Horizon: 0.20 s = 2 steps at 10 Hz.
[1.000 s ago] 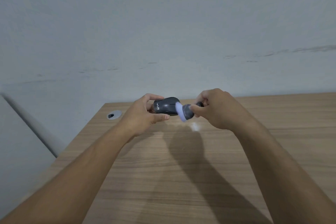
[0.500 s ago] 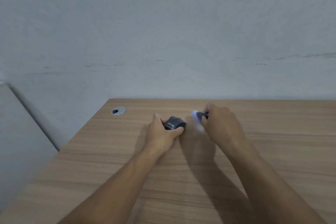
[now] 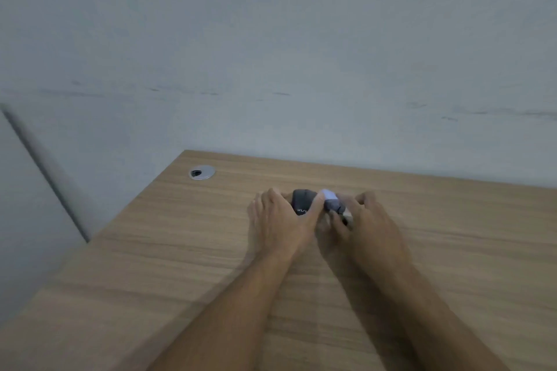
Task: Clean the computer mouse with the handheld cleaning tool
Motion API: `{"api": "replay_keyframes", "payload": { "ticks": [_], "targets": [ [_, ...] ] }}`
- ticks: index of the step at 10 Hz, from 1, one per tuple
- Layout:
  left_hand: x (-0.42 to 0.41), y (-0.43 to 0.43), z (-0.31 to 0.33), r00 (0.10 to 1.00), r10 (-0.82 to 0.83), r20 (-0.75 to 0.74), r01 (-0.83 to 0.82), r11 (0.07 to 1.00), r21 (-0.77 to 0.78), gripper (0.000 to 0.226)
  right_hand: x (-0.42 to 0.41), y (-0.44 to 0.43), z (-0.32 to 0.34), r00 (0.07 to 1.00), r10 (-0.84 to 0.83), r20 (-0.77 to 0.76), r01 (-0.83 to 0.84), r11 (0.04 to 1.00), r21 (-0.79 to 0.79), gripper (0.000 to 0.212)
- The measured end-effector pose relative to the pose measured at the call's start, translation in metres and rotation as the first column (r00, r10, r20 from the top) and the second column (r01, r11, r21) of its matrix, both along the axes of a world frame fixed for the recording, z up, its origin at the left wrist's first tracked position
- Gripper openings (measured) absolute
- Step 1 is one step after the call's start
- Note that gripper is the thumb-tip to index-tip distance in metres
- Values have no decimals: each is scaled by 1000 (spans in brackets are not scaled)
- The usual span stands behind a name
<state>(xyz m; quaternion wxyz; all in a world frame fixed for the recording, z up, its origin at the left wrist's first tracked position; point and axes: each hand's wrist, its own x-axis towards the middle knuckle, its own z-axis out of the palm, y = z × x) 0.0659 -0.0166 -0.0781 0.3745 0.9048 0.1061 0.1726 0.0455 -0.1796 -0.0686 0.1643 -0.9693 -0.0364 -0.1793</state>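
A dark grey computer mouse (image 3: 302, 200) sits low on the wooden desk (image 3: 180, 265), with white lettering on its near side. My left hand (image 3: 278, 218) grips it from the left, thumb along its right edge. Right beside it, my right hand (image 3: 366, 220) holds the small handheld cleaning tool (image 3: 333, 205). The tool's pale, lit head touches the mouse's right side. Its handle end pokes out between my fingers. Much of the tool's body is hidden by my fingers.
A round silver cable grommet (image 3: 202, 172) is set into the desk's far left corner. A pale grey wall (image 3: 271, 54) rises right behind the desk. The desk's left edge runs diagonally toward me.
Both hands dropped from mid-air to the desk surface with the mouse and tool. The tool drew apart from the mouse, then came back against its right side.
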Motion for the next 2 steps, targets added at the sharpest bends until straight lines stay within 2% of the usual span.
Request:
{"api": "replay_keyframes", "payload": {
  "ticks": [1,2],
  "targets": [
    [7,21,-4,989,-146,-37,148,985,83,59,3,-30,-6,969,-119,219,104,991,79,55],
    [6,52,-12,959,-267,-99,281,943,180,54,9,-61,-26,963,-205,176,200,979,47,59]
  ]
}}
